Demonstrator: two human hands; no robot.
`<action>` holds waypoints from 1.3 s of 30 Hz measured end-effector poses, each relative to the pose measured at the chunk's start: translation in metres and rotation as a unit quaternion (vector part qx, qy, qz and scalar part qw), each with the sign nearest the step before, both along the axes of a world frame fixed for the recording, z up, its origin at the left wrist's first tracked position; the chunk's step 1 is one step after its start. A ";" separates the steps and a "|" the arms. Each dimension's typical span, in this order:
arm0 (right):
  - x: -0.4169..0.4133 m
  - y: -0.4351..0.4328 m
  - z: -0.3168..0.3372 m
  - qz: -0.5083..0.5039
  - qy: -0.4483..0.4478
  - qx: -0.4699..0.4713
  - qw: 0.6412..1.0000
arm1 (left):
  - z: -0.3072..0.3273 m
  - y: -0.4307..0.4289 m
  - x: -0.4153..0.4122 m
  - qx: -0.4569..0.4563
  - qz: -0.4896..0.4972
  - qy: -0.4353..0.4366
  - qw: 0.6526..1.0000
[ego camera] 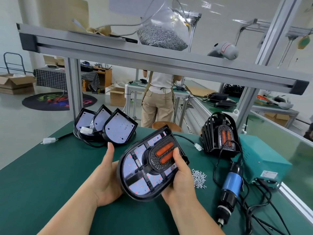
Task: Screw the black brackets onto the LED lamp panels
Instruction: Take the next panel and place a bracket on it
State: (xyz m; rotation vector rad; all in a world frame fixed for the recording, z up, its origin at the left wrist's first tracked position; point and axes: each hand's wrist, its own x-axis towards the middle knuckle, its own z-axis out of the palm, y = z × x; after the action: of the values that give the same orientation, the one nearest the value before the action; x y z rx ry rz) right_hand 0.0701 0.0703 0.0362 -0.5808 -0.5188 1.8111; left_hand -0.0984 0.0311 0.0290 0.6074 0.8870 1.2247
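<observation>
Just left of the screw pile (199,178), lifted off the tabletop (50,175), the LED lamp panel (135,180) tilts with the black bracket (160,160) on its face; the right hand (181,180) pinches its edge, thumb on the bracket; the left hand (105,180) cups the rounded rim, its fingers hidden behind, so I cannot tell their grip. It is probably light, stiff plastic; hold the rim, not the LEDs.

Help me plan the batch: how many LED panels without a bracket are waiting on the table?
3, leaning overlapped at the table's far left: left panel, middle panel, right panel. Others could hide behind them. The held panel already has one.
</observation>
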 end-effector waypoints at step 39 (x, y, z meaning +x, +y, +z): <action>0.020 0.018 -0.007 -0.040 -0.319 0.141 0.936 | -0.009 -0.004 -0.029 0.172 -0.006 0.192 0.966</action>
State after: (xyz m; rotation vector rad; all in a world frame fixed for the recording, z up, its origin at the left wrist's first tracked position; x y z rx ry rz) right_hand 0.0903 0.0885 0.0295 -0.9742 -1.1540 1.4096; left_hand -0.1277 0.0273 0.0198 1.1579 0.9931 1.2821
